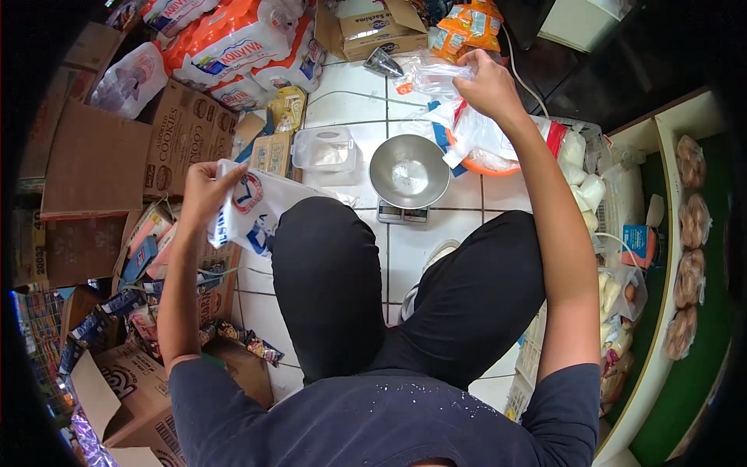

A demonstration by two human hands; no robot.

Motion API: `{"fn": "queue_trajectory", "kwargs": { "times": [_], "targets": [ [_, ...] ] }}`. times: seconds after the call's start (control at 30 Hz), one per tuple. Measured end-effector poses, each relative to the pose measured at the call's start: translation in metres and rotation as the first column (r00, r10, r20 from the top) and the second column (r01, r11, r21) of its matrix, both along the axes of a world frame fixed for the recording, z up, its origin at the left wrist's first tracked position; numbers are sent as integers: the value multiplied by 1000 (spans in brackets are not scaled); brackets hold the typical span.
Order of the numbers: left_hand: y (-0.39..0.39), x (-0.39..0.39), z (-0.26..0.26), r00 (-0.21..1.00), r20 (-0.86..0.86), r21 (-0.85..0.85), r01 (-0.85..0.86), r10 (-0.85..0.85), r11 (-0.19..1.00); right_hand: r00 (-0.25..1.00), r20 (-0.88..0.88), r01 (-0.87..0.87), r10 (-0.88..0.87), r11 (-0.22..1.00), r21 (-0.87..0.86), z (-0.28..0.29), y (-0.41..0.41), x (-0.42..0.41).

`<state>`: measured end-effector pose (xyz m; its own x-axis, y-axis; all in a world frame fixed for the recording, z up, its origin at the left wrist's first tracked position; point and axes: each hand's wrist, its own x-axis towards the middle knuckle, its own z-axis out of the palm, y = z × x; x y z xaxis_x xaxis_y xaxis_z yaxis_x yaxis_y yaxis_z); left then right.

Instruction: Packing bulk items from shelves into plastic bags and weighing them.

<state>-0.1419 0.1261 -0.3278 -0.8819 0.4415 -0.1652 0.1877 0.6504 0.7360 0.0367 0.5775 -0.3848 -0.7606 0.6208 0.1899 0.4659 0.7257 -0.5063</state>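
Observation:
On my left, my left hand (209,190) pinches the upper edge of a white plastic sack (248,216) with blue and red print, which hangs beside my knee. My right hand (489,87) is stretched forward and grips thin clear plastic bags (437,77). Between the hands, a steel bowl (402,157) rests on a small digital scale (402,213), with a little white residue in its bottom. Left of the bowl stands a clear plastic tub (324,140) holding something white. Below my right forearm, an opened white sack (487,137) sits in an orange basin (493,170).
Cardboard boxes (93,157) and shrink-wrapped water bottles (233,49) crowd the left. A dark tumbler (382,62) lies near orange snack packs (470,29). Filled white bags (589,192) and a shelf with bagged eggs (691,219) line the right. White tiles (350,82) form the floor.

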Motion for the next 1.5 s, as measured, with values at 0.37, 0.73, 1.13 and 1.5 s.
{"fn": "queue_trajectory", "kwargs": {
  "times": [0.37,0.73,1.13,1.5],
  "targets": [
    [33,-85,-114,992,-96,-56,-90,84,994,1000,-29,1,-2,1000,-24,-9,9,1],
    [83,-93,-113,966,-260,138,44,-6,989,999,-9,-44,44,991,-127,-13,5,0],
    [70,-73,-128,196,-833,-413,402,-517,817,987,34,-148,155,978,-146,-12,-16,-14],
    [-14,-65,-130,31,-478,-602,716,-878,353,971,69,-218,230,965,-147,-23,-19,-31]
  ]
}}
